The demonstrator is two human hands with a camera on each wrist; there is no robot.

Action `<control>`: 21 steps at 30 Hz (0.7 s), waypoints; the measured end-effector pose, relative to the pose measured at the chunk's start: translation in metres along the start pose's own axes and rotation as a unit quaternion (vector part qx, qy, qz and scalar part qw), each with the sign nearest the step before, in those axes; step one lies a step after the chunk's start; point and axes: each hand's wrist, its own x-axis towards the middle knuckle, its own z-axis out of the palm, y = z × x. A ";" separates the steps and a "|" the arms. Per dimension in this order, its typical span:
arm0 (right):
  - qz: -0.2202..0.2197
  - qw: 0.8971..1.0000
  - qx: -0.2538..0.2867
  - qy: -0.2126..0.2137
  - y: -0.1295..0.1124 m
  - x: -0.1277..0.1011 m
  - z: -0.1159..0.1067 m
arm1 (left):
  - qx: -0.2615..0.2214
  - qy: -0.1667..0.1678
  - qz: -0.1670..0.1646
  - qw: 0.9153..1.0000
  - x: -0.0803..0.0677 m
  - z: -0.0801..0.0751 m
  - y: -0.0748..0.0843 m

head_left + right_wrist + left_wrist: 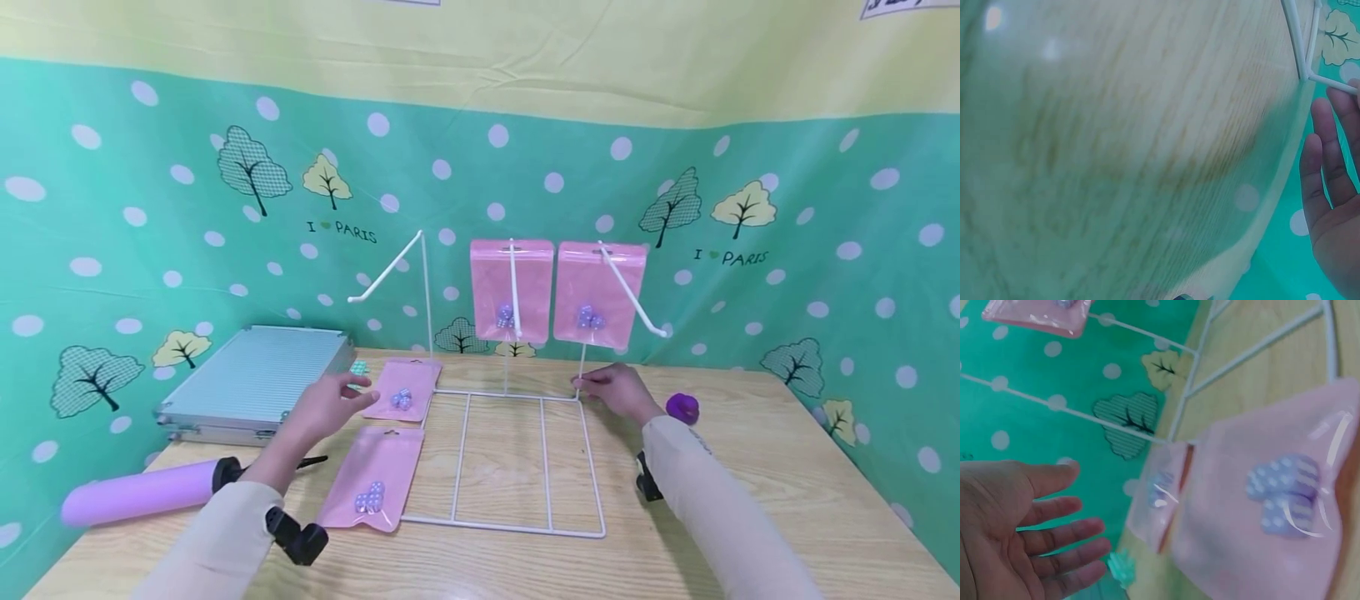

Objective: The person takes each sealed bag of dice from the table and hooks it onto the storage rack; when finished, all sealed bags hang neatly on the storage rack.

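Note:
A white wire display rack [543,467] stands on the table, with three long hooks at its top. Pink pouches hang on two of them: the middle pouch [491,279] and the right pouch [626,329]. The left hook [386,267] is bare. My right hand [618,390] pinches the rack's right upright near its foot; the thumb is outside the right wrist view. My left hand [326,404] holds nothing, fingers apart, beside the far flat pouch [408,379]. A nearer pouch [390,458] lies partly over the rack's base. Small purple dotted pieces [1288,494] show inside the pouches.
A silver ridged case [255,375] stands at the back left, with a small green piece [1122,569] near it. A lilac cylinder with a black nozzle [142,493] lies front left. Right of my right hand sits a purple object [682,407]. A dotted cloth [555,183] hangs behind.

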 end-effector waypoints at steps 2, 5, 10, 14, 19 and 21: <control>0.000 1.000 -0.005 0.001 0.000 -0.001 0.000 | 0.002 -0.008 -0.005 1.000 -0.001 0.004 -0.006; 0.005 1.000 -0.008 0.003 -0.001 -0.001 -0.001 | 0.012 -0.012 -0.008 1.000 -0.002 0.009 -0.013; 0.002 1.000 -0.005 0.001 -0.002 -0.002 -0.001 | 0.041 -0.006 -0.021 0.999 -0.001 0.016 -0.020; 0.006 1.000 0.000 0.001 -0.002 -0.002 0.000 | 0.072 -0.012 -0.051 0.996 -0.001 0.021 -0.024; 0.007 1.000 0.001 0.000 -0.002 -0.002 0.000 | 0.104 -0.024 -0.080 0.991 -0.003 0.027 -0.025; 0.006 1.000 -0.003 0.000 -0.003 -0.002 0.000 | 0.117 -0.026 -0.086 0.989 -0.004 0.029 -0.025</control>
